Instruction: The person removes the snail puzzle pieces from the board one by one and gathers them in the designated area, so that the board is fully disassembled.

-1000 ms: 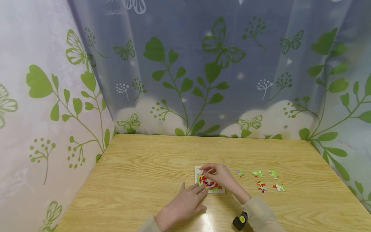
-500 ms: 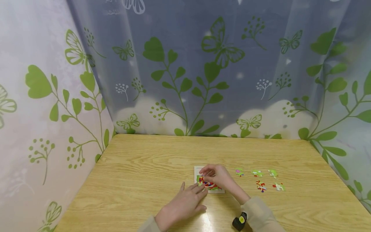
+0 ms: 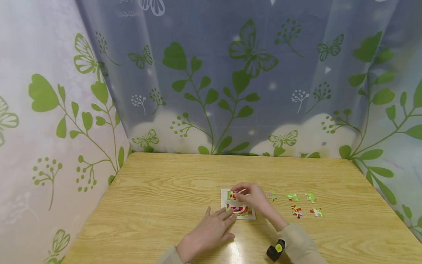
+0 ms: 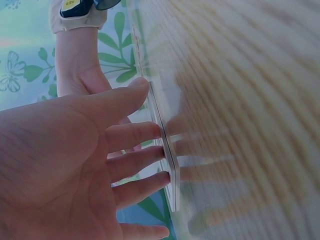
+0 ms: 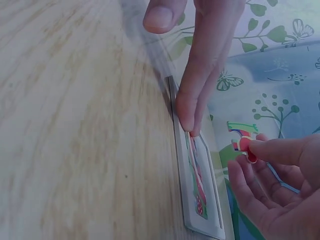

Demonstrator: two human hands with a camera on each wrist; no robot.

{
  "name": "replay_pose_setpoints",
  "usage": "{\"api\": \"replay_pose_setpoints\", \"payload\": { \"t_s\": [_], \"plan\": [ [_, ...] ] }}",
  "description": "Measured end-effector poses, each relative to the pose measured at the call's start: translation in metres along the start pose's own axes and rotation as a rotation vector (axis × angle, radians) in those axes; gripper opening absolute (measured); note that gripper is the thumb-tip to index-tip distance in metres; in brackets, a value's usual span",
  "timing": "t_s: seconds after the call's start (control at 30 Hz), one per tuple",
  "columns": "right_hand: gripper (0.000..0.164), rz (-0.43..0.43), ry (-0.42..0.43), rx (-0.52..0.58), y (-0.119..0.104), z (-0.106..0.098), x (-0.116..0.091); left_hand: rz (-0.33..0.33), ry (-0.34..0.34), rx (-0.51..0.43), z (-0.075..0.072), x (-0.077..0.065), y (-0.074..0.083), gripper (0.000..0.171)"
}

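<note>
A small jigsaw board with a white border lies on the wooden table; red, blue and green pieces fill its lower part. My left hand lies with fingers spread, the fingertips resting on the board's near left side. The left wrist view shows those fingertips touching the board's edge. Above the board, my right hand pinches a jigsaw piece between thumb and fingers. That piece is red, blue and green, held clear of the board in the right wrist view. The right hand hides the board's upper right part.
Several loose jigsaw pieces lie right of the board, among them a red and blue piece and a green and white piece. A black wrist device is at the right sleeve. A patterned curtain stands behind the table.
My right hand has moved slightly up and right with the jigsaw piece, which looks turned and shows more of its face. My left hand has stayed on the board.
</note>
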State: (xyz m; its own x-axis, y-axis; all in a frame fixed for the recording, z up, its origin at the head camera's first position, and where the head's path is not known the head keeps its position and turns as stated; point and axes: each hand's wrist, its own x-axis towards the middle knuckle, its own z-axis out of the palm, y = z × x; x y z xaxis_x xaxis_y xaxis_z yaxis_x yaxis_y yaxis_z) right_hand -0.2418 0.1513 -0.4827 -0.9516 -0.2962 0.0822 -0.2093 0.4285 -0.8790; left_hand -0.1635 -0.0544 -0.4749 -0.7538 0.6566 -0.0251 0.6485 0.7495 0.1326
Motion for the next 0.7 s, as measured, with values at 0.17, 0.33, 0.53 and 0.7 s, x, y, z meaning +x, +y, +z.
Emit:
{"api": "replay_pose_setpoints", "payload": {
  "t_s": [0.17, 0.33, 0.53, 0.7],
  "plan": [
    [0.02, 0.003, -0.015, 0.108, 0.002, -0.006, -0.002, 0.002, -0.004, 0.012, 0.0, 0.001, 0.001, 0.057],
    [0.023, -0.007, -0.002, 0.12, 0.003, -0.013, -0.006, 0.001, -0.005, 0.011, 0.0, 0.001, 0.001, 0.057],
    [0.023, -0.004, 0.024, 0.119, 0.006, -0.024, -0.013, -0.005, -0.009, -0.002, -0.001, 0.0, 0.001, 0.058],
    [0.024, -0.001, 0.047, 0.113, 0.012, -0.036, -0.02, -0.007, -0.014, -0.01, -0.002, 0.0, 0.001, 0.058]
  ]
}}
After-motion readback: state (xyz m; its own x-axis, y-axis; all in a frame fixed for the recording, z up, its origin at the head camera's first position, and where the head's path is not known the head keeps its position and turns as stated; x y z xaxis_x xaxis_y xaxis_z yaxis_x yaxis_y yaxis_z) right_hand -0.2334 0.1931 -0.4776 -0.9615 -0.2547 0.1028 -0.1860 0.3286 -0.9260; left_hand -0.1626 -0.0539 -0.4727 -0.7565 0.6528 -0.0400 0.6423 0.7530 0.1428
